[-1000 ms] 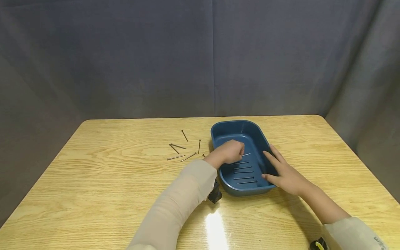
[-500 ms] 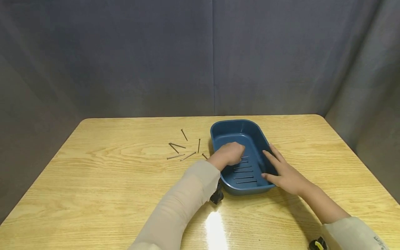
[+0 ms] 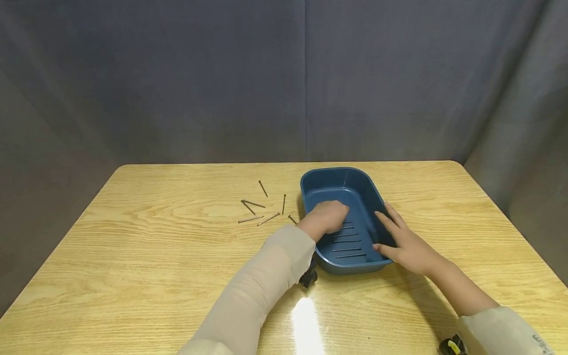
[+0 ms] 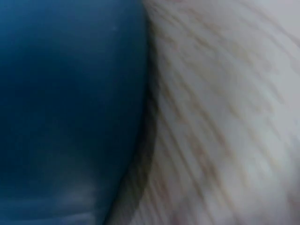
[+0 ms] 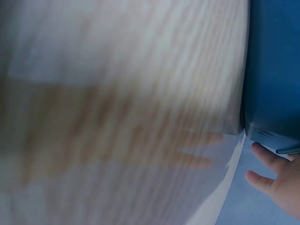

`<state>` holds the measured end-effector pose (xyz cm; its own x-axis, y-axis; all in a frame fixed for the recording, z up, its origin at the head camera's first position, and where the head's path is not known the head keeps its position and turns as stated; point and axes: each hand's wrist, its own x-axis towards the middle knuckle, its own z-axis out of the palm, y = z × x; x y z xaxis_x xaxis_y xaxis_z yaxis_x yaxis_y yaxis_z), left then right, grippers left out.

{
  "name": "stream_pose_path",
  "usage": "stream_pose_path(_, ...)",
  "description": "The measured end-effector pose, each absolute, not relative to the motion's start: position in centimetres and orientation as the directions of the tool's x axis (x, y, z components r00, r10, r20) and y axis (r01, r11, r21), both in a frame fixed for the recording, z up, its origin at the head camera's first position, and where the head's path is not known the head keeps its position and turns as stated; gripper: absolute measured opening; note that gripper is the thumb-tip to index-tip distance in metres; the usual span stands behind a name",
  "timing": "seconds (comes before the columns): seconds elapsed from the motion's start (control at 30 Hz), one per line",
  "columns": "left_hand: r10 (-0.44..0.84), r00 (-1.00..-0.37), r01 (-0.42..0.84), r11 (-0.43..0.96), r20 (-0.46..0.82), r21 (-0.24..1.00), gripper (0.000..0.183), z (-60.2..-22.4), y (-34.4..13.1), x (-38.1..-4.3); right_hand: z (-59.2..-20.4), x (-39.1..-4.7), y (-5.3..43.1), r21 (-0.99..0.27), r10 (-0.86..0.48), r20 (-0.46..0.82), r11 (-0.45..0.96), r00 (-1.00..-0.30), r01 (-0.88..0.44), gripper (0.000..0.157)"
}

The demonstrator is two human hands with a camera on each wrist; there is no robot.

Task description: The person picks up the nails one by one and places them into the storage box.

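Observation:
A deep blue tray (image 3: 355, 270) stands on the wooden table, with several nails (image 3: 347, 241) laid in a rough row on its floor. My left hand (image 3: 327, 217) reaches in over the tray's left side, fingers curled downward. It appears to pinch a nail (image 3: 348, 222) at the top of the row; the hand covers the nail's other end and the fingertips. On the tray's right wall rests my right hand (image 3: 410, 251), fingers spread and fairly straight. The left wrist view holds only the tray's blurred outer wall (image 4: 70, 93) and table. Right fingers (image 5: 267, 157) show beside the tray in the right wrist view.
Several loose nails (image 3: 268, 219) lie scattered on the table left of the tray; one (image 3: 292, 219) is partly hidden by the left arm. A black wrist device (image 3: 308, 276) sits under the left sleeve. Grey curtains (image 3: 222, 84) hang behind the table.
My left hand has shifted slightly toward me and right, and the nail at its fingers now lies lower, closer to the row. My right hand keeps its place on the tray.

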<state>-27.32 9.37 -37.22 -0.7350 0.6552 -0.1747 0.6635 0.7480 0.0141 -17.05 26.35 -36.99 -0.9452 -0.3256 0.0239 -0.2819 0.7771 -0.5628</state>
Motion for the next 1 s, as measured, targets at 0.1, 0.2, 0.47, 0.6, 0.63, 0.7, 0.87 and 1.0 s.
stream_pose_path(0.1, 0.658, -0.734, 0.667, 0.745, -0.171, 0.001, 0.023, -37.22, 9.43, -27.37, -36.95, -17.09, 26.35, -0.561, -0.327, 0.024, 0.777, -0.945, -0.284, 0.070)
stream_pose_path(0.2, 0.658, -0.733, 0.668, 0.744, -0.171, 0.002, 0.023, -37.33, 9.48, -27.49, -36.90, -17.09, 26.34, -0.564, -0.330, 0.027, 0.774, -0.944, -0.287, 0.070)
stream_pose_path(0.47, 0.652, -0.739, 0.660, 0.751, -0.167, 0.010, 0.023, -37.42, 9.46, -27.52, -36.96, -17.01, 26.31, -0.570, -0.333, 0.021, 0.771, -0.943, -0.285, 0.070)
stream_pose_path(0.6, 0.649, -0.743, 0.656, 0.754, -0.162, 0.010, 0.022, -37.34, 9.49, -27.29, -37.09, -16.98, 26.35, -0.569, -0.330, 0.027, 0.771, -0.943, -0.286, 0.070)
stream_pose_path(0.63, 0.647, -0.745, 0.654, 0.756, -0.160, 0.010, 0.022, -37.35, 9.51, -27.26, -37.12, -16.97, 26.35, -0.569, -0.329, 0.025, 0.772, -0.944, -0.285, 0.070)
stream_pose_path(0.7, 0.641, -0.750, 0.648, 0.762, -0.162, 0.013, 0.022, -37.37, 9.55, -27.28, -37.17, -16.98, 26.36, -0.570, -0.329, 0.026, 0.771, -0.944, -0.284, 0.070)
stream_pose_path(0.87, 0.629, -0.760, 0.633, 0.774, -0.163, 0.034, 0.021, -37.34, 9.54, -27.40, -37.17, -17.04, 26.36, -0.571, -0.330, 0.025, 0.770, -0.944, -0.285, 0.070)
stream_pose_path(1.0, 0.633, -0.762, 0.633, 0.773, -0.136, 0.042, 0.026, -37.25, 9.49, -27.43, -37.13, -17.10, 26.35, -0.566, -0.329, 0.026, 0.774, -0.944, -0.285, 0.070)
